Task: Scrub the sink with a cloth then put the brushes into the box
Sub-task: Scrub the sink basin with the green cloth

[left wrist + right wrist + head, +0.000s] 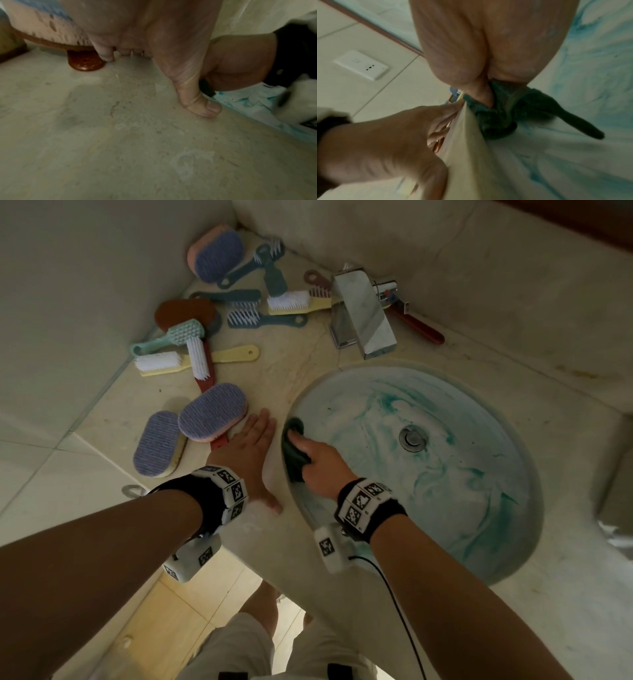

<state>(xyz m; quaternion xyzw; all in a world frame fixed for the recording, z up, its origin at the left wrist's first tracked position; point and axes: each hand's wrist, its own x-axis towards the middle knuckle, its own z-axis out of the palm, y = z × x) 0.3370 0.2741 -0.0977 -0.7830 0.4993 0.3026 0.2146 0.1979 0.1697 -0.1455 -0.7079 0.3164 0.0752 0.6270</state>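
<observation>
The oval sink (445, 474) was streaked with teal cleaner around its drain. A dark green cloth (294, 451) lay bunched against the sink's wall at nine o'clock. The brushes (219, 313) lay scattered on the counter toward ten and eleven o'clock.

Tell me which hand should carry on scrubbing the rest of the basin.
Right. The right hand already grips the cloth inside the sink; the left hand lies flat on the counter, holding nothing.
</observation>
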